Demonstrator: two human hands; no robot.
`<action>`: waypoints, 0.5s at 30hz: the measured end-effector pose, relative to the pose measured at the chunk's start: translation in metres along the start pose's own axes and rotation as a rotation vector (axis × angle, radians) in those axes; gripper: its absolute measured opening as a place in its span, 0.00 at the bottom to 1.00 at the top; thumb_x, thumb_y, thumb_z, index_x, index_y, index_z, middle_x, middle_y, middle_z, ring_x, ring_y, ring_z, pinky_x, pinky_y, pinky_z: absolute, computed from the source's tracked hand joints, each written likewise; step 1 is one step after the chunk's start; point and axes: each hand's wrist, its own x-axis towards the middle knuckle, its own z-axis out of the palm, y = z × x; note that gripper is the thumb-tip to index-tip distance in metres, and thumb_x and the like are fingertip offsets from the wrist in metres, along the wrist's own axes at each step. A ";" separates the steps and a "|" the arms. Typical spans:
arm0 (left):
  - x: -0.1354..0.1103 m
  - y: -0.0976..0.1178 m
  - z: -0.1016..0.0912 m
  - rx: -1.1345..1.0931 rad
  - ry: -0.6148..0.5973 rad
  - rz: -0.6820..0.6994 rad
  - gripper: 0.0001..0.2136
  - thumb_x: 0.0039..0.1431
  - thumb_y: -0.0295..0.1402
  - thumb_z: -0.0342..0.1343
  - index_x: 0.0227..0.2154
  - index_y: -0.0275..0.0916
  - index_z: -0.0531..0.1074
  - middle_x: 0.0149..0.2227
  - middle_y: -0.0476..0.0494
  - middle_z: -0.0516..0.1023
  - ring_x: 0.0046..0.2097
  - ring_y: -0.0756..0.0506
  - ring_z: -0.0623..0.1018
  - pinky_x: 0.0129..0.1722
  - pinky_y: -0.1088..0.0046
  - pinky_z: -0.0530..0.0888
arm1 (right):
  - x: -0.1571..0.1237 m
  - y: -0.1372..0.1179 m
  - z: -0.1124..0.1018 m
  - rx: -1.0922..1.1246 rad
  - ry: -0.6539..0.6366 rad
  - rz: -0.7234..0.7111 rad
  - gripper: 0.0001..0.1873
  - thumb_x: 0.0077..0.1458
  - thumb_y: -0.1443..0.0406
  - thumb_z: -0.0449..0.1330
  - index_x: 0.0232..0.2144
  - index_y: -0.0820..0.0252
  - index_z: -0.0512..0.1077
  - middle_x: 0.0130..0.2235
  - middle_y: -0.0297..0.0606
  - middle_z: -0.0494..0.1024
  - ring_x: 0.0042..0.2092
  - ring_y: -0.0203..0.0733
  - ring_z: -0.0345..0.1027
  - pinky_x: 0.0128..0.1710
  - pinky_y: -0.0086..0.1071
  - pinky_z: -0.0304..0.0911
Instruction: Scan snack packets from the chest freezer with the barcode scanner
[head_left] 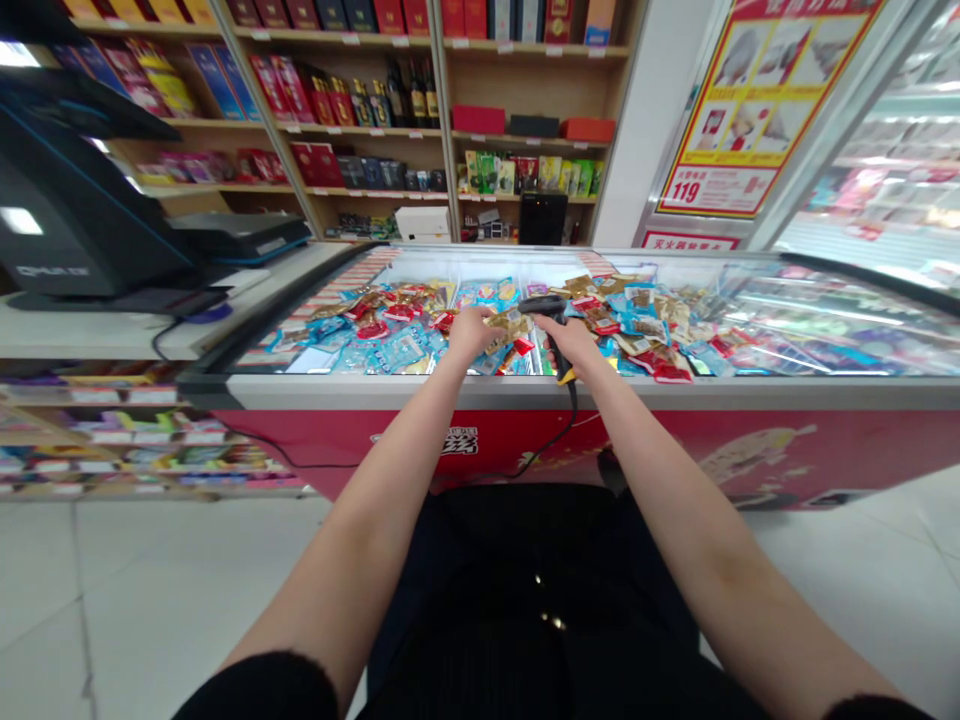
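- The left hand [474, 335], at the middle of the frame, was pinched narrow on a gold packet [508, 328], its thumb at the packet's left part.
- The right hand [574, 340], just right of it, was wrapped around the handle of a black and yellow scanner [541, 305], whose head lay close beside the packet's upper right.
- As for progress, the 2 hands had both items in place near each other, so the work looked to be midway through 1 packet; whether a reading had been taken could not be told.
- Many loose packets lay around, in a left heap [397, 345] and a right heap [641, 320], blue, red and gold mixed together; nothing showed which of them, if any, had been dealt with, so how much was left was uncertain.
- All of this sat within the chest freezer [360, 390] across the centre of the frame, its front rim running below both wrists (a likely spot for forearms to knock).
- A cable [574, 410] hung from the scanner's handle over the rim and down the red front, and it could snag there.
- At the upper left stood a dark machine [90, 200] on a white counter [112, 335].
- Stocked shelves [547, 80] filled the top of the frame, and a red and yellow poster [772, 100] hung at the upper right.
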 end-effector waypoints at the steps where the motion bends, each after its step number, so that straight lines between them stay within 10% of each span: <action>1: 0.002 0.001 0.000 -0.015 0.006 0.002 0.17 0.42 0.33 0.68 0.39 0.39 0.80 0.39 0.43 0.82 0.47 0.38 0.78 0.48 0.68 0.71 | 0.001 -0.001 -0.002 0.013 0.006 -0.004 0.13 0.61 0.62 0.61 0.28 0.58 0.63 0.18 0.27 0.66 0.15 0.32 0.58 0.13 0.26 0.57; 15: 0.027 -0.003 0.019 -0.454 0.035 -0.229 0.21 0.39 0.30 0.67 0.41 0.36 0.78 0.37 0.43 0.81 0.40 0.42 0.79 0.41 0.69 0.74 | 0.002 -0.004 -0.011 0.011 -0.025 -0.051 0.08 0.61 0.64 0.61 0.36 0.56 0.63 0.19 0.28 0.70 0.16 0.35 0.63 0.14 0.26 0.62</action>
